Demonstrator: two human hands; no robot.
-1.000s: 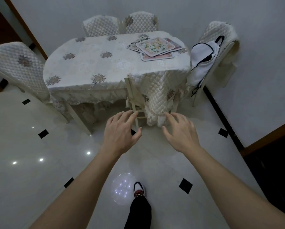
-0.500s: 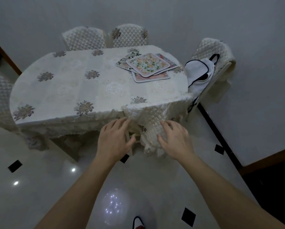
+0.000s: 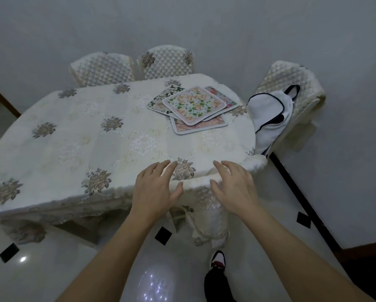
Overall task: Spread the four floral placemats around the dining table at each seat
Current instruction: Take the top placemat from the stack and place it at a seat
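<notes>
Left hand (image 3: 155, 188) open, empty, at near table (image 3: 78, 147) edge | right hand (image 3: 233, 187) likewise | placemats (image 3: 193, 109) stacked far right, lower ones mostly covered | near chair (image 3: 206, 216) hidden under cloth

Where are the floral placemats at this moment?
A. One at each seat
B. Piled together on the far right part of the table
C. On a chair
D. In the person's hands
B: the placemats lie overlapping in one pile on the table; both hands are empty.
</notes>
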